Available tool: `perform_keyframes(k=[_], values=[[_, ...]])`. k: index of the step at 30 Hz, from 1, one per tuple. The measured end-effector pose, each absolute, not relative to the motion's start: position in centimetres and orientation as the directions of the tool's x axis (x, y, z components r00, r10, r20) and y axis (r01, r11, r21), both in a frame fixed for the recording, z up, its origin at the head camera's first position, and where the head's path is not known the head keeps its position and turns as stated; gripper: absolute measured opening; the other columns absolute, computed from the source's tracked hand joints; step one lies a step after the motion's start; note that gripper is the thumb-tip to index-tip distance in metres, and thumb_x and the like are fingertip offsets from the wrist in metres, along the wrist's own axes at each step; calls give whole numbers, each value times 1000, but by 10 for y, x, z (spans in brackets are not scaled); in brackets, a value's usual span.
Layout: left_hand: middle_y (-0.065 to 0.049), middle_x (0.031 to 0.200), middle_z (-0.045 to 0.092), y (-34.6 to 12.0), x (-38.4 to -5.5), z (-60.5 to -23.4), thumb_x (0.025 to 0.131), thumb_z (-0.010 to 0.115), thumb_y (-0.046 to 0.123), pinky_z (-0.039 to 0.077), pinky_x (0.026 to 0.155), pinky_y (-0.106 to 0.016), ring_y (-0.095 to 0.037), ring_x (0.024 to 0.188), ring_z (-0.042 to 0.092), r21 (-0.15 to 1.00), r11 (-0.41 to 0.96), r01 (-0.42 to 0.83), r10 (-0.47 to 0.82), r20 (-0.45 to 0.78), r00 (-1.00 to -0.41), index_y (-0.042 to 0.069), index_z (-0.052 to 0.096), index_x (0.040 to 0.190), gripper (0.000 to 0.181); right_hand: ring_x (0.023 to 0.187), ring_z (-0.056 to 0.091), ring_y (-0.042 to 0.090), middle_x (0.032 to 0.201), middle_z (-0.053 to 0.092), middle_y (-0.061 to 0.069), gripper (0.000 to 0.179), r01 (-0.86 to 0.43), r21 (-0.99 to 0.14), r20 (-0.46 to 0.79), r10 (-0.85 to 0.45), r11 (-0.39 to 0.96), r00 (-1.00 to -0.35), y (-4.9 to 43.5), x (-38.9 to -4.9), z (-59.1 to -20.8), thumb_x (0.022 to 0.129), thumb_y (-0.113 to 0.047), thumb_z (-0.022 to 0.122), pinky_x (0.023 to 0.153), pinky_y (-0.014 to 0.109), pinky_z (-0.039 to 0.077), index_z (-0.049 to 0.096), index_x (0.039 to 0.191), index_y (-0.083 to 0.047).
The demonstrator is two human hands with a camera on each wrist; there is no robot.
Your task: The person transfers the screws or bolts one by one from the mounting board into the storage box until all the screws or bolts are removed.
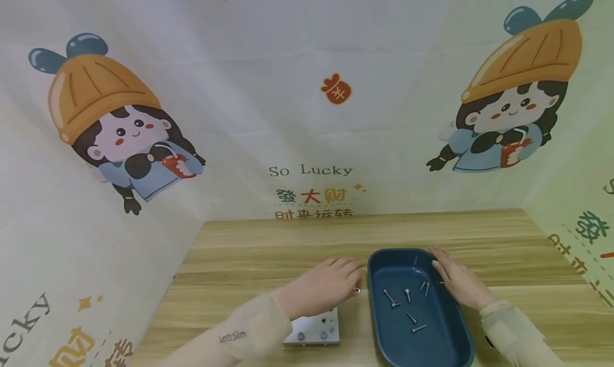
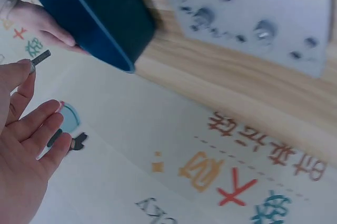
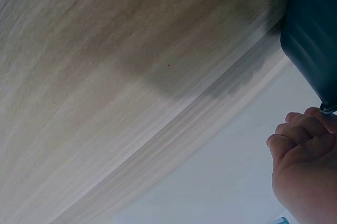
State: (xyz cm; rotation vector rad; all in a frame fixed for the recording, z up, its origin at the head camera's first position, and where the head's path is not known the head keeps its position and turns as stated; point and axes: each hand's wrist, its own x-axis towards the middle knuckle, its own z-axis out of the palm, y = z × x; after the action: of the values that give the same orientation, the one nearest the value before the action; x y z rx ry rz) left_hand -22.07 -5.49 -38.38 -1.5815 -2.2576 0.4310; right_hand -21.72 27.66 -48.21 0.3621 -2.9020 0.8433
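Observation:
My left hand pinches a small metal bolt between thumb and forefinger, the other fingers loosely spread. It hovers between a silver metal plate and a blue tray, hiding the plate's far part in the head view. Round holes and a few bolt heads show on the plate. Along the tray's far right rim rests my right hand, fingers fairly straight and touching the edge. Several loose bolts lie scattered on the tray's floor.
The wooden tabletop runs back to a printed cloth backdrop, which also rises along both sides. The tray's raised walls stand to the right of the plate.

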Motion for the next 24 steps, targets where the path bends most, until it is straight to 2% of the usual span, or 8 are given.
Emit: perform_keyframes(k=[6, 16, 24], values=[[-4, 145, 52, -32, -223, -365, 105, 46, 34, 40, 114, -28, -16, 139, 44, -499, 257, 828, 959, 25, -282, 20, 60, 112, 21, 136, 32, 57, 148, 35, 37, 48, -261, -505, 177, -197, 823, -964, 277, -219, -485, 107, -18, 40, 109, 69, 32, 38, 143, 14], [-1, 141, 56, -10, -227, -349, 105, 48, 34, 39, 115, -28, -16, 139, 45, -510, 195, 838, 973, -7, -231, 21, 62, 116, 22, 136, 33, 56, 147, 37, 37, 46, -265, -497, 187, -196, 826, -963, 277, -219, -485, 106, -15, 42, 109, 67, 33, 39, 141, 14], [3, 142, 56, 5, -231, -351, 105, 47, 36, 41, 113, -27, -13, 138, 45, -518, 179, 836, 971, -47, -236, 24, 62, 117, 24, 136, 33, 56, 148, 36, 37, 47, -251, -499, 175, -187, 829, -967, 277, -219, -485, 107, -18, 40, 108, 68, 33, 38, 143, 13]])
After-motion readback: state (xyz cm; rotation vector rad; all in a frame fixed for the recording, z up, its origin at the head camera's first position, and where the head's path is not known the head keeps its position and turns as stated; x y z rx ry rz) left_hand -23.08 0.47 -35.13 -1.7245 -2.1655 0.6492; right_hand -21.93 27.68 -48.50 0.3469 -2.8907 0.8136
